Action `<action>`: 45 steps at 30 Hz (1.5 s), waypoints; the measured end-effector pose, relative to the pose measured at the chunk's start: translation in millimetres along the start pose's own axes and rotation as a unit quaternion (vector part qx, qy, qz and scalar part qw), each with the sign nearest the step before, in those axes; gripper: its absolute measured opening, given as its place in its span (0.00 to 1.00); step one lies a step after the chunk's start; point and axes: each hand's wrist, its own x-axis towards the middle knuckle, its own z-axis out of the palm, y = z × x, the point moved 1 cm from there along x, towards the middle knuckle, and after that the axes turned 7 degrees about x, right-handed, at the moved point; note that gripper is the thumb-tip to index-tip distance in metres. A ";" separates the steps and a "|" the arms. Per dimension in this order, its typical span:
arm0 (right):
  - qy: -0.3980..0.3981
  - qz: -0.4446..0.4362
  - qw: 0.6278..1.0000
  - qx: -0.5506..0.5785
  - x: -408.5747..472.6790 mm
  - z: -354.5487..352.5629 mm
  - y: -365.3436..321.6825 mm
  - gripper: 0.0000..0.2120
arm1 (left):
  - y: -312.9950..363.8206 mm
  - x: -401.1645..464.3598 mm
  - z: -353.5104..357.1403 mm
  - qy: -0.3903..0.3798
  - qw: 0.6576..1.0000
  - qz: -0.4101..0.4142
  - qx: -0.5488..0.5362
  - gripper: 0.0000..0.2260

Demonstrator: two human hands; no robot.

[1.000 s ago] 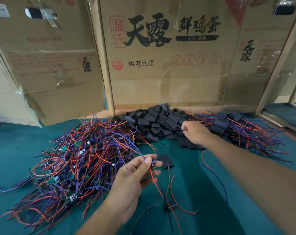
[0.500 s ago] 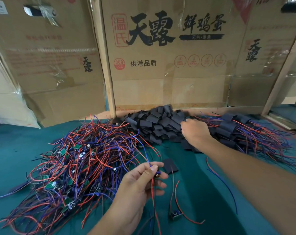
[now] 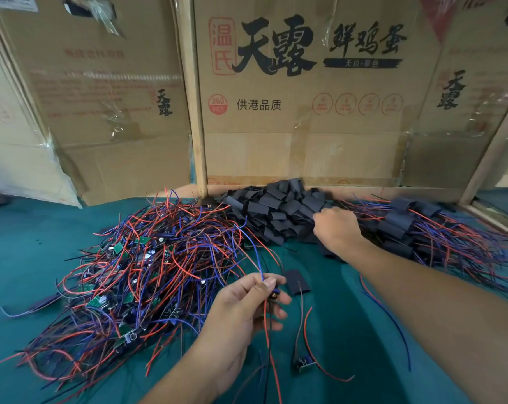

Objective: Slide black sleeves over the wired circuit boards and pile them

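A big tangle of unsleeved wired circuit boards (image 3: 148,272) with red, blue and black wires lies at the left on the green table (image 3: 28,243). A heap of empty black sleeves (image 3: 276,211) sits at the back centre. My right hand (image 3: 337,231) rests on that heap's right edge, fingers curled into the sleeves. My left hand (image 3: 247,310) pinches one wired board by its wires near the front centre. A pile of sleeved boards (image 3: 416,228) lies at the right. One loose sleeve (image 3: 296,282) and one loose wired board (image 3: 303,364) lie near my left hand.
Large cardboard boxes (image 3: 290,112) with printed characters stand along the back of the table. A wooden post (image 3: 193,112) rises between them, and a frame edge (image 3: 491,158) bounds the right side.
My right hand has stayed at the sleeve heap, shifting slightly among the sleeves. My left hand keeps its pinch on the wired board and barely moves.
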 end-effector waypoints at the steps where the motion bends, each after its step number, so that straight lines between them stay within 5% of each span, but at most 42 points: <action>1: 0.008 0.000 1.000 0.009 -2.9 -2.5 0.6 0.09 | 0.9 -0.6 0.2 0.001 1.000 0.000 0.001 0.14; 4: 0.033 0.020 0.997 0.061 -17.3 -20.0 6.3 0.08 | 2.7 -1.9 0.7 0.007 1.000 0.001 0.003 0.09; 6: 0.054 0.065 0.972 0.218 -37.3 -38.5 12.4 0.11 | 4.2 -3.2 0.3 0.008 1.000 0.002 0.005 0.10; 8: 0.054 0.103 0.867 0.485 -67.7 -57.2 12.9 0.11 | 6.8 -3.9 1.3 0.006 1.000 0.008 0.004 0.11; 10: 0.003 0.127 0.686 0.716 -108.4 -72.5 0.9 0.07 | 8.9 -4.5 3.4 0.004 1.000 0.015 -0.010 0.12; 12: -0.041 0.107 0.594 0.796 -145.5 -78.1 -15.9 0.09 | 9.8 -5.0 5.9 -0.001 0.999 0.015 -0.037 0.13; 23: -0.050 0.056 0.527 0.847 -194.4 -70.4 -48.7 0.07 | 9.7 8.7 5.8 -0.017 0.992 -0.005 -0.126 0.07; 28: -0.102 0.088 0.441 0.887 -196.7 -70.5 -47.8 0.06 | 10.9 8.8 5.3 -0.024 0.990 -0.004 -0.142 0.07; 32: -0.161 0.058 0.418 0.892 -200.3 -70.3 -53.9 0.09 | 8.8 7.6 6.3 -0.058 0.990 -0.013 -0.131 0.09; 34: -0.155 0.044 0.421 0.893 -201.0 -71.1 -58.2 0.03 | 7.0 10.1 7.4 -0.063 0.990 -0.024 -0.124 0.09; 37: -0.127 0.028 0.443 0.887 -201.0 -67.7 -59.2 0.08 | 4.3 11.2 7.5 -0.062 0.993 -0.027 -0.094 0.08; 41: -0.095 -0.017 0.513 0.853 -201.0 -65.2 -57.2 0.19 | -0.4 10.8 3.2 -0.057 0.996 -0.016 -0.067 0.07; 45: -0.082 -0.082 0.631 0.767 -203.3 -65.9 -54.4 0.20 | -2.6 12.3 -0.6 -0.066 0.995 -0.015 -0.074 0.07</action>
